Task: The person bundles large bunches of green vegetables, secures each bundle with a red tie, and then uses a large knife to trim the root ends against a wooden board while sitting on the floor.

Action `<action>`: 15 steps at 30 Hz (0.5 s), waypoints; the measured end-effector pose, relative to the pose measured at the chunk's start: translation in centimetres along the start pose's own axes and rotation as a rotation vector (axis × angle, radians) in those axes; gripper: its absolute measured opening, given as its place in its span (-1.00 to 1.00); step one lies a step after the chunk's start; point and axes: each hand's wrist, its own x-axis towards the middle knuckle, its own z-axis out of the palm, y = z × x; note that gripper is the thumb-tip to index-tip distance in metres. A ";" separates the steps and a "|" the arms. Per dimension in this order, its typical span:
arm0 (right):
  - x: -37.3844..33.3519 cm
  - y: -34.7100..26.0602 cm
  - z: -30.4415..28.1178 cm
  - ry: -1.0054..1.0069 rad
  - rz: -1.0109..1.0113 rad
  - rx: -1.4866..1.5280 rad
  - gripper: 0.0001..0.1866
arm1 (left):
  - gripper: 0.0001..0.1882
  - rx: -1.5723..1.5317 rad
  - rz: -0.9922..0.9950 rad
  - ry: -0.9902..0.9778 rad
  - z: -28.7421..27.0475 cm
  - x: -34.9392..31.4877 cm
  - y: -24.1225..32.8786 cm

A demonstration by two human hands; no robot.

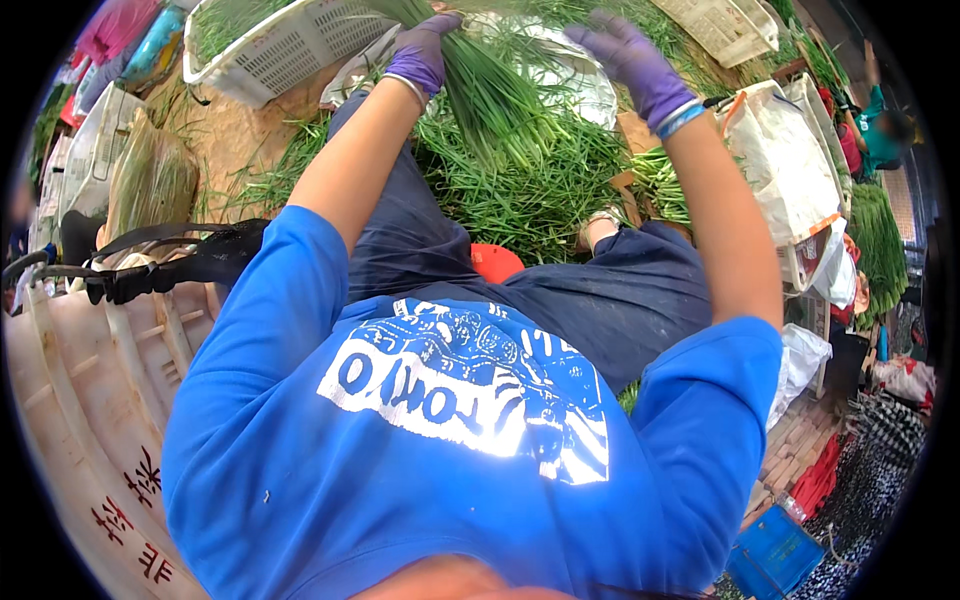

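Note:
My left hand point(425, 50), in a purple glove, is closed around a bunch of chives point(497, 95). The long green leaves hang down and fan out toward me. Over on the right, my gloved right hand point(638, 68) is raised with its fingers stretched apart and nothing in them. Beneath both hands spreads a pile of loose chives point(520, 195), heaped between my legs. A white sheet point(575, 80) lies partly under the greens behind the bunch.
A white slatted crate point(290, 55) with greens stands at the far left, and another pale crate point(725, 28) at the far right. White sacking point(785, 160) drapes a crate at right. Bundled greens point(150, 175) lean at left. Another person point(880, 130) is at the right edge.

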 end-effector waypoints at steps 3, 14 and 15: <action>-2.8 -0.5 3.4 -0.263 0.082 -0.454 -0.09 | -0.76 0.017 -0.011 0.034 -1.3 1.4 -0.4; -9.1 5.2 6.8 -0.278 0.093 -0.844 -0.67 | -0.67 -0.016 0.141 0.117 -3.8 -0.3 2.9; -10.6 7.5 6.6 -0.312 0.093 -0.866 -0.69 | -0.72 -0.074 0.168 0.098 -4.6 -0.5 3.8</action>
